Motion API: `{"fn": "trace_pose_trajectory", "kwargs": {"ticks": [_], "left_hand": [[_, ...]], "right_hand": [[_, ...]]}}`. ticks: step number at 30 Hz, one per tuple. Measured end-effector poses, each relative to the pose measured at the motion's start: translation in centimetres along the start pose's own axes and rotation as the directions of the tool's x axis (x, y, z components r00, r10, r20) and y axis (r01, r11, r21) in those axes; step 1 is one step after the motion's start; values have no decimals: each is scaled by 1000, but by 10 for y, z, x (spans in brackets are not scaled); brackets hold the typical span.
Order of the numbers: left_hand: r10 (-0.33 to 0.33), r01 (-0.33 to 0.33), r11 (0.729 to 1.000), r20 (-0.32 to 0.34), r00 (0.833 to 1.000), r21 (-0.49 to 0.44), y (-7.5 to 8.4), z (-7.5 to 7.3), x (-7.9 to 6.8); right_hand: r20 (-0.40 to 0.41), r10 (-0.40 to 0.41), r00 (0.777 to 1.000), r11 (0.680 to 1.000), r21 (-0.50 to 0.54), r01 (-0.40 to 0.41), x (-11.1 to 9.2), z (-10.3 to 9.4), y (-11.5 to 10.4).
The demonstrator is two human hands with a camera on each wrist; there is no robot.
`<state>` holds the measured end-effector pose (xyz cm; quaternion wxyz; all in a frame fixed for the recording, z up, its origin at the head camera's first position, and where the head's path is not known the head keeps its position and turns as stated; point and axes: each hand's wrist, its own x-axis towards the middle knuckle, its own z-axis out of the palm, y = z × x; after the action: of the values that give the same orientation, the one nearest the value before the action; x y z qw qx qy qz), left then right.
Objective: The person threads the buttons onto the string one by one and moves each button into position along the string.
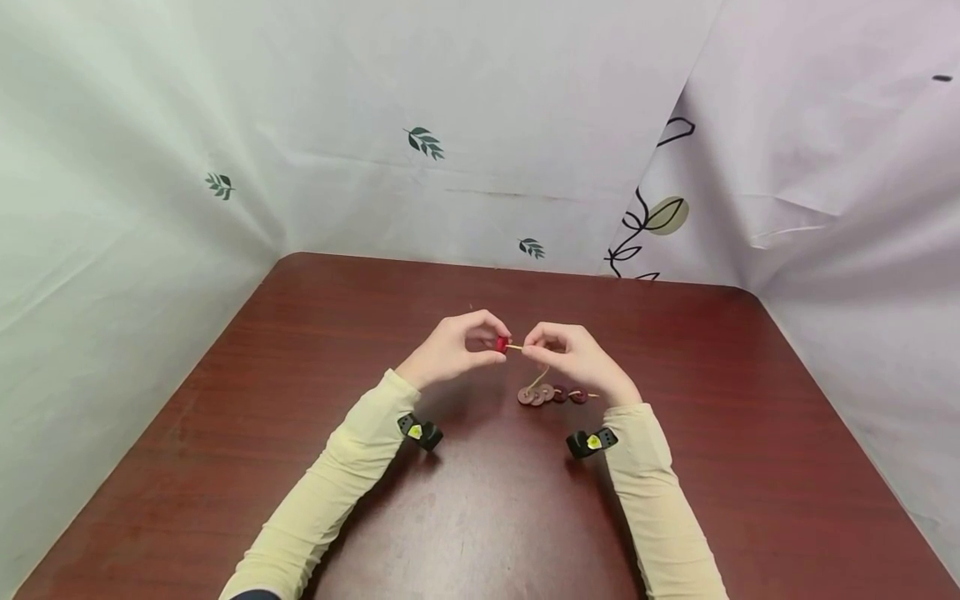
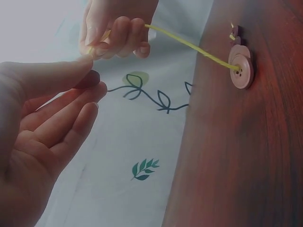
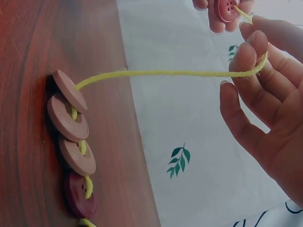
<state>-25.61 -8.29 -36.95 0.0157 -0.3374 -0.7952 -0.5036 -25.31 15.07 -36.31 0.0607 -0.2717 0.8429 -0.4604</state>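
Note:
My left hand [image 1: 455, 348] pinches a red button [image 3: 227, 10] between thumb and fingers, held up above the table. Facing it, my right hand [image 1: 573, 354] pinches a yellow string [image 3: 156, 73] close to the button, and the string's end runs into one of the button's holes. From the right fingers the string drops to a row of threaded buttons on the table. Several are pinkish-brown [image 3: 68, 118], overlapping one another, and dark maroon ones [image 3: 80, 195] follow further along. In the left wrist view the held button is mostly covered by the thumb and fingers.
The brown wooden table [image 1: 465, 517] has rounded far corners. White cloth [image 1: 337, 125] with printed leaves hangs behind it and along both sides. Each wrist wears a black camera [image 1: 592, 442] on a strap over a pale yellow sleeve.

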Motion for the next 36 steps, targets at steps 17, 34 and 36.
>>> {"fn": "trace_pose_trajectory", "kwargs": {"ticks": [17,34,36], "left_hand": [[11,-12,999,8,1000,37,0,1,0],[32,-34,998,26,999,58,0,2,0],[39,-41,997,30,999,59,0,2,0]], "right_hand": [[6,33,999,999,-15,-33,-8,-1,-40],[24,16,1000,1000,9,-16,2,3,-2],[25,6,1000,1000,3,-6,3,4,-2]]}}
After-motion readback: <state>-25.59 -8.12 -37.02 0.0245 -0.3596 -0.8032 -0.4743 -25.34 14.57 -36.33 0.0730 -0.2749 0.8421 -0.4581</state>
